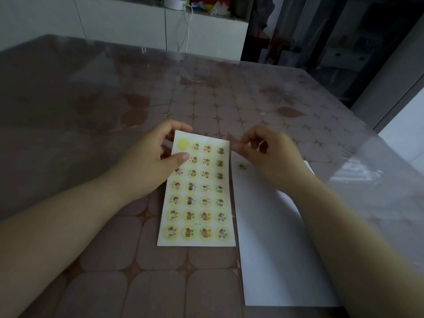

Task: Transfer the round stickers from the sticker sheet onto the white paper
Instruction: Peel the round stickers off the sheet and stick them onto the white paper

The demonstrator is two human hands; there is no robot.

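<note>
A person's bare arms reach over a bench (pixel 110 267) covered in clear plastic. The sticker sheet (pixel 197 193) lies lengthwise in the middle, its near edge flat on the bench. The left grip (pixel 156 157) pinches the sheet's far left corner, thumb on top and fingers behind. A bare yellow circle (pixel 182 143) at that corner marks one empty slot; the other rows are full. The white paper (pixel 270 237) lies just beside the sheet, toward the bench's right edge, with one small sticker (pixel 241 166) near its far end. The right grip (pixel 263 152) hovers at the sheet's far right corner, fingers curled and forefinger close to thumb; it is blurred, so I cannot tell whether it pinches anything. The step looks like peeling the next sticker. To do it well, hold the sheet steady, lift a sticker's edge with a fingernail, and peel slowly to avoid creasing.
</note>
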